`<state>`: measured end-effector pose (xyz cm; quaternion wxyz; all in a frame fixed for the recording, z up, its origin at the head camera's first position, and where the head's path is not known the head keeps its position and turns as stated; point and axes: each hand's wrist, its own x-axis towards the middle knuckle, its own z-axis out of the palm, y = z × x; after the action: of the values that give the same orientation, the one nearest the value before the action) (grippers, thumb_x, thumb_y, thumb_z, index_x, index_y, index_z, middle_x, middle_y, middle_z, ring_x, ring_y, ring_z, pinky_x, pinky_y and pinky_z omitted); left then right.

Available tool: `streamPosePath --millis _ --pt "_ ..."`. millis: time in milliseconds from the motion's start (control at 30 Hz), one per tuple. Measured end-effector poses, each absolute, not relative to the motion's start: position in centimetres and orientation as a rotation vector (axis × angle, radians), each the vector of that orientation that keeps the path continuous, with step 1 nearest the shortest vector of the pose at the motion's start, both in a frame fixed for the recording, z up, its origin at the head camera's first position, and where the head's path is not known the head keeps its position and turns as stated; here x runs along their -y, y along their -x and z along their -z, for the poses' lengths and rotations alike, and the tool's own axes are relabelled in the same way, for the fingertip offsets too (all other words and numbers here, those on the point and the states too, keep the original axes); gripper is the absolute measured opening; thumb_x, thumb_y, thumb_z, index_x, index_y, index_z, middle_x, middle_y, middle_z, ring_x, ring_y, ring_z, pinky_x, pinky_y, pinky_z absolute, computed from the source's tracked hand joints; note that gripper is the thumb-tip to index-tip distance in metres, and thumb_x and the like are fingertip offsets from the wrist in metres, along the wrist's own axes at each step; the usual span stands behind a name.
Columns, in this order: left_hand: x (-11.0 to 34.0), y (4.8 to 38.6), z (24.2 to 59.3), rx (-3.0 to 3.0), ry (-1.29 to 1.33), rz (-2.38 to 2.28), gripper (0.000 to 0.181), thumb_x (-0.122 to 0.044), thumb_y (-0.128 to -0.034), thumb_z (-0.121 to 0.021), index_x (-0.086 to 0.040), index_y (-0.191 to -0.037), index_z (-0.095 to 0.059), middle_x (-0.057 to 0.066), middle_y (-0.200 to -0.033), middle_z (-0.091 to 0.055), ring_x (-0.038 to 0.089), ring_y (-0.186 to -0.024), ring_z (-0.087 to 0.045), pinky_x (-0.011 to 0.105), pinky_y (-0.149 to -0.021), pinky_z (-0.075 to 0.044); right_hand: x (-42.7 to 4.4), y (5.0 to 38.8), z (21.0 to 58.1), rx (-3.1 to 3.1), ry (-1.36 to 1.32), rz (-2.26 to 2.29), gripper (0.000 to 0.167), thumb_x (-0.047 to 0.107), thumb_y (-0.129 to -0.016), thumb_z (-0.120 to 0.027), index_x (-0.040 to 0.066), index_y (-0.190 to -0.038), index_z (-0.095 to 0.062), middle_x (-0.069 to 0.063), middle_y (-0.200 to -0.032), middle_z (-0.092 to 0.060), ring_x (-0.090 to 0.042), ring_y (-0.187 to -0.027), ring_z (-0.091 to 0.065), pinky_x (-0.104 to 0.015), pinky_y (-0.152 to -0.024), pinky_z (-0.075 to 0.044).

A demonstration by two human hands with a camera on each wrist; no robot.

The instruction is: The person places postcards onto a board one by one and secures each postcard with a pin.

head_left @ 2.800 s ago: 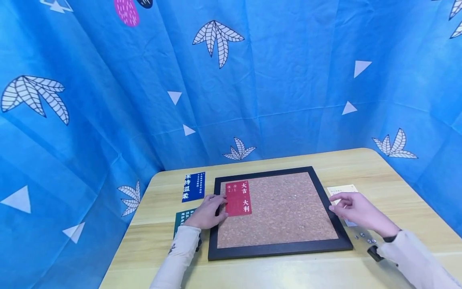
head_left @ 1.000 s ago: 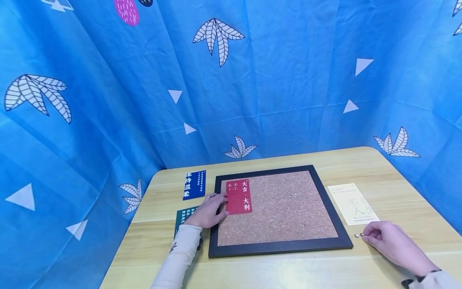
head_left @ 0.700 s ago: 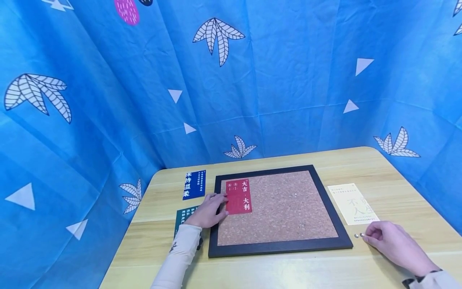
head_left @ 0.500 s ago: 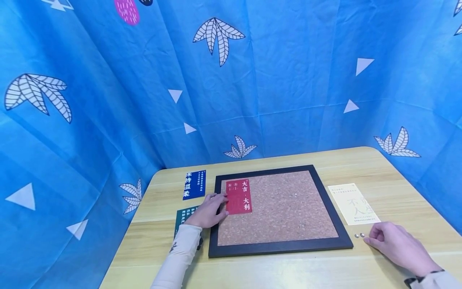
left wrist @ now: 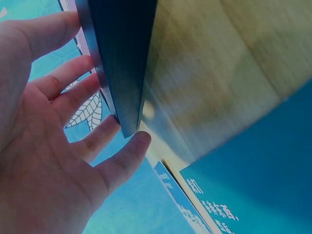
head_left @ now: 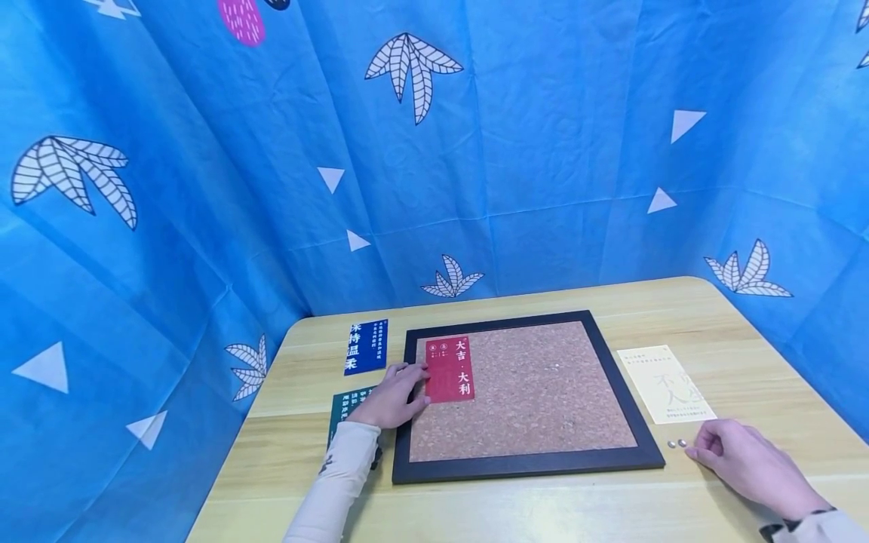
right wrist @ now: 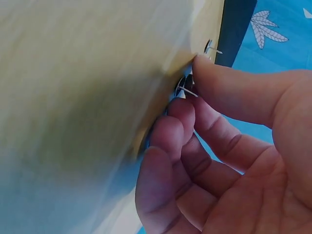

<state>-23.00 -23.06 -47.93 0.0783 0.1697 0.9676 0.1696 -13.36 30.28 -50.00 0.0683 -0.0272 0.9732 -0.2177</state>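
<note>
A red card [head_left: 449,369] lies on the left part of a cork board [head_left: 536,392] with a black frame. My left hand [head_left: 390,397] rests over the frame's left side, fingertips at the card's left edge. In the left wrist view the fingers of the left hand [left wrist: 63,122] are spread along the black frame [left wrist: 119,63]. My right hand [head_left: 750,461] is low at the table beside two silver thumbtacks [head_left: 677,444]. In the right wrist view, the right hand [right wrist: 219,141] seems to pinch a dark tack head [right wrist: 189,83] between thumb and finger, next to another tack [right wrist: 180,88], pin showing.
A blue card [head_left: 366,348] and a partly covered green card [head_left: 342,411] lie left of the board. Right of it is a cream card [head_left: 665,385], with the right hand close to its lower corner. Blue patterned curtains [head_left: 543,151] stand behind the wooden table [head_left: 529,509].
My right hand has moved from over the cream card down to the tacks, then shifted slightly right, uncovering more of one tack. The left hand and red card have stayed in place.
</note>
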Motion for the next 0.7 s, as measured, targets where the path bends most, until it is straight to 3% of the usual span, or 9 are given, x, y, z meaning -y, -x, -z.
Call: streamPosePath --millis 367,533,700 --pt "23.0 22.9 48.0 -2.914 -0.515 -0.507 0.054 -0.031 -0.0989 -0.069 -0.014 -0.149 -0.054 0.008 -0.164 -0.043 0.035 -0.152 -0.034 0.057 -0.115 -0.046 -30.1 13.6 49.2 -2.988 0.148 0.773 0.018 0.013 -0.094 -0.071 0.011 -0.08 -0.06 0.003 -0.069 -0.054 -0.004 -0.058 -0.04 -0.023 -0.052 -0.036" --pt "22.9 22.9 48.1 -2.919 -0.505 -0.501 0.054 -0.03 -0.099 -0.069 -0.014 -0.148 -0.055 0.008 -0.164 -0.043 0.035 -0.152 -0.034 0.057 -0.115 -0.046 -29.9 13.9 48.6 -2.977 0.219 0.825 0.006 0.007 -0.091 -0.072 0.003 -0.092 -0.068 0.002 -0.076 -0.065 0.001 -0.062 -0.047 -0.022 -0.055 -0.044" --pt "22.9 22.8 48.0 -2.918 -0.506 -0.51 0.053 -0.03 -0.0992 -0.068 -0.014 -0.148 -0.055 0.008 -0.164 -0.043 0.036 -0.153 -0.033 0.057 -0.116 -0.045 -29.4 14.5 47.9 -2.996 0.254 0.833 0.011 0.006 -0.091 -0.073 -0.001 -0.099 -0.075 0.002 -0.082 -0.071 0.003 -0.066 -0.05 -0.022 -0.058 -0.046"
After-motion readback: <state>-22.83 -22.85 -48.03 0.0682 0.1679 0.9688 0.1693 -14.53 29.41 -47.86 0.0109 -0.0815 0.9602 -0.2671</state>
